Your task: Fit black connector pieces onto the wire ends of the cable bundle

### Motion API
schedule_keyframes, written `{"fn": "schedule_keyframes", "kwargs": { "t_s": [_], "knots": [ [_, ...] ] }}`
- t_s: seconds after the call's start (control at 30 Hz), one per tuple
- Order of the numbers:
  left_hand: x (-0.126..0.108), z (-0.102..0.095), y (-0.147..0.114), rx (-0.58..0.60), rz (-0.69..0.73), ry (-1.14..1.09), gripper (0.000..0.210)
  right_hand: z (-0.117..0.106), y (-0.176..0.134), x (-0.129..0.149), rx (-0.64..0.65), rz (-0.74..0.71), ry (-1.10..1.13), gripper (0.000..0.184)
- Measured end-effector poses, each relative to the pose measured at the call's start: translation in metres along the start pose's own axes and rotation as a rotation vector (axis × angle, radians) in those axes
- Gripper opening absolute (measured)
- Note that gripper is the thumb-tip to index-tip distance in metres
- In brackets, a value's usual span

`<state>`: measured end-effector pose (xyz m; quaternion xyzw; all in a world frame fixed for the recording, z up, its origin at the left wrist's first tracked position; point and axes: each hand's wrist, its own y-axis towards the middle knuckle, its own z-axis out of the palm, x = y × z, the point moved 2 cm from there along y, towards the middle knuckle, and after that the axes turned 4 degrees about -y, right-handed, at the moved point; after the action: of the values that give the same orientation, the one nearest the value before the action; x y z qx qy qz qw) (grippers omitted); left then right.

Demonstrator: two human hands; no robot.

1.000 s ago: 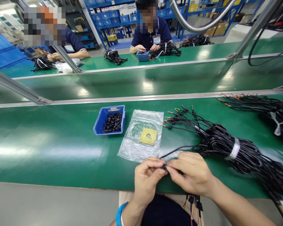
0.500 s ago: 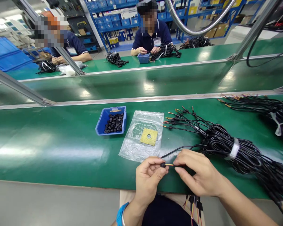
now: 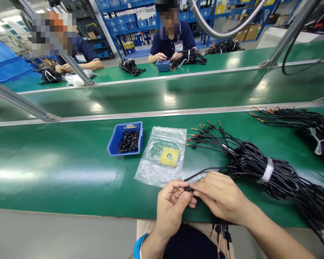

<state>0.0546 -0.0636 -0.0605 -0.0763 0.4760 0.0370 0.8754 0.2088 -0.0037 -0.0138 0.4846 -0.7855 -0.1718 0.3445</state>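
In the head view my left hand [image 3: 170,210] pinches a small black plastic part [image 3: 188,189] between thumb and fingers. Orange-yellow wire tips [image 3: 181,191] poke out on its left side. My right hand [image 3: 223,197] is closed on the black cable end just right of the part, its fingertips nearly touching it. Behind my hands, a black cable [image 3: 202,173] runs to a tied cable bundle [image 3: 255,163]. Several ends of that bundle carry similar black parts and bare coloured wires. More black ends with coloured wires [image 3: 220,235] hang below the table edge, over my lap.
A blue bin [image 3: 111,145] of small black parts stands left of a clear plastic bag [image 3: 148,169] with a yellow sponge [image 3: 169,157] on it. Another cable bundle [image 3: 310,126] lies far right. A metal rail [image 3: 151,114] crosses behind; two people work across the bench.
My right hand has moved left, up to the black part. The wire that showed between my hands now has its tips sticking out on the part's left side.
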Motion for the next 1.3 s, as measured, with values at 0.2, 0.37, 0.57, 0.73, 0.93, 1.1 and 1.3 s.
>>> {"fn": "schedule_keyframes", "kwargs": {
  "t_s": [0.2, 0.37, 0.57, 0.73, 0.93, 1.1, 1.3],
  "knots": [
    [0.003, 0.004, -0.002, -0.036, -0.026, -0.053, 0.023, -0.004, 0.001, 0.002, -0.042, 0.045, 0.024, 0.012],
    [0.002, 0.009, 0.0, -0.013, 0.061, -0.057, 0.015, 0.002, 0.001, 0.003, 0.02, 0.069, 0.015, 0.011],
    [0.0, 0.005, 0.001, 0.024, 0.207, 0.093, 0.021, 0.007, -0.001, 0.003, 0.057, 0.069, 0.018, 0.016],
    [-0.002, 0.003, 0.0, 0.037, 0.293, 0.28, 0.027, 0.008, -0.002, 0.005, 0.07, 0.045, -0.011, 0.021],
    [-0.004, 0.008, 0.0, 0.015, 0.253, 0.271, 0.019, 0.009, -0.003, 0.004, 0.09, 0.046, -0.02, 0.019],
    [-0.001, 0.009, -0.001, -0.053, 0.163, 0.1, 0.012, 0.005, -0.002, 0.003, 0.032, 0.112, -0.007, 0.011],
    [0.0, 0.006, 0.0, -0.006, 0.206, 0.121, 0.019, 0.005, -0.001, 0.005, 0.073, 0.099, 0.045, 0.017]
  ]
}}
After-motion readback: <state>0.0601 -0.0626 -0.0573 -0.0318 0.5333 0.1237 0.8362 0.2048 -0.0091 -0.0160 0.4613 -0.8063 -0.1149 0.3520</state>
